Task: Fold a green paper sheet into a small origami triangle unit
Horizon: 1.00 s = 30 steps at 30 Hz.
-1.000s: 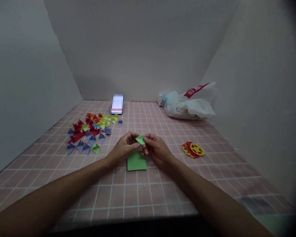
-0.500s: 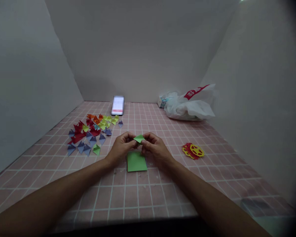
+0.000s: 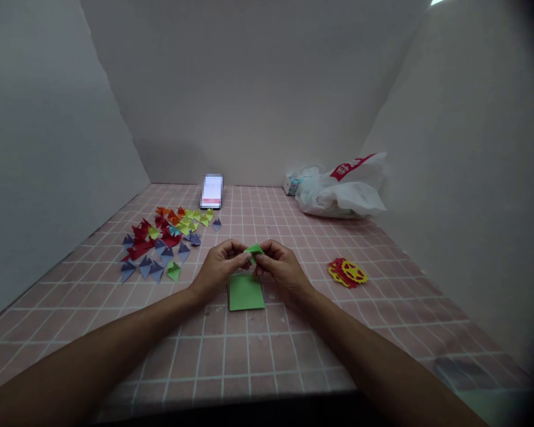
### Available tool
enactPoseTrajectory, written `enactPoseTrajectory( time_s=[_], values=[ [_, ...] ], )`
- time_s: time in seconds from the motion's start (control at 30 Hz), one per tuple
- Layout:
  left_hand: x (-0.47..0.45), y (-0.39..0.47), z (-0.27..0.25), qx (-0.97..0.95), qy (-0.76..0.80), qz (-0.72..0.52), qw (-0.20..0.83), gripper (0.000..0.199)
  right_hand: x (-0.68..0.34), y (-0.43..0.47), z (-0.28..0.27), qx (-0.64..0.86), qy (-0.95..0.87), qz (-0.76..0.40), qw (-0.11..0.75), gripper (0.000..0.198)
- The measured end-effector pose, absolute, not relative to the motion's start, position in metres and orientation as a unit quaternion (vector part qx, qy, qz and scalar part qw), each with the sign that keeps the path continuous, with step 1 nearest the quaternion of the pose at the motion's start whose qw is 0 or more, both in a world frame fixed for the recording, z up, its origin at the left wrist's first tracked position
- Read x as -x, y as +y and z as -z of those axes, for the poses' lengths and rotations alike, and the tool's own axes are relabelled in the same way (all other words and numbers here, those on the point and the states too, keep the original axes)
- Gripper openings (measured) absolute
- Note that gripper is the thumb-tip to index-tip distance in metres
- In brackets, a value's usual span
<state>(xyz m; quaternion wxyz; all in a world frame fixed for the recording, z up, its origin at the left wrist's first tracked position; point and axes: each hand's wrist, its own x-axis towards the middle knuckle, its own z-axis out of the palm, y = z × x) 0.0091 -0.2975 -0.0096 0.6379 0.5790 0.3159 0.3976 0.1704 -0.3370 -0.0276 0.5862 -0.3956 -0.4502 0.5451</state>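
A small folded piece of green paper (image 3: 254, 249) is pinched between my two hands, just above the table. My left hand (image 3: 222, 263) grips its left side between thumb and fingers. On the other side, my right hand (image 3: 282, 268) holds it the same way, its thumb over the near edge. Right below the hands lies a stack of square green paper (image 3: 246, 293). Part of the folded piece is hidden by my fingers.
To the left spread several folded paper pieces (image 3: 167, 255) in purple, red, orange, yellow and green. A phone (image 3: 212, 191) with a blurred screen stands behind them. Red and yellow cut-out discs (image 3: 349, 273) lie at right. A white plastic bag (image 3: 338, 196) sits far right by a small box (image 3: 290, 185).
The folded green paper has tilted between my fingers and shows a narrower face. Both hands stay in nearly the same place.
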Motion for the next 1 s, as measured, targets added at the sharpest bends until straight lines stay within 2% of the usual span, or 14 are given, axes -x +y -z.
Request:
enactPoseTrajectory(
  time_s=[0.47, 1.0],
  values=[
    [-0.0092, -0.2967, 0.0106, -0.611, 0.328, -0.423, 0.583, 0.013, -0.1699, -0.3371, 0.0286, 0.381, -0.421, -0.573, 0.591, 0.015],
    [-0.0097, -0.2989, 0.0098, -0.641, 0.352, -0.426, 0.532, 0.016, -0.1683, -0.3366, 0.0297, 0.378, -0.421, -0.56, 0.606, 0.013]
  ],
)
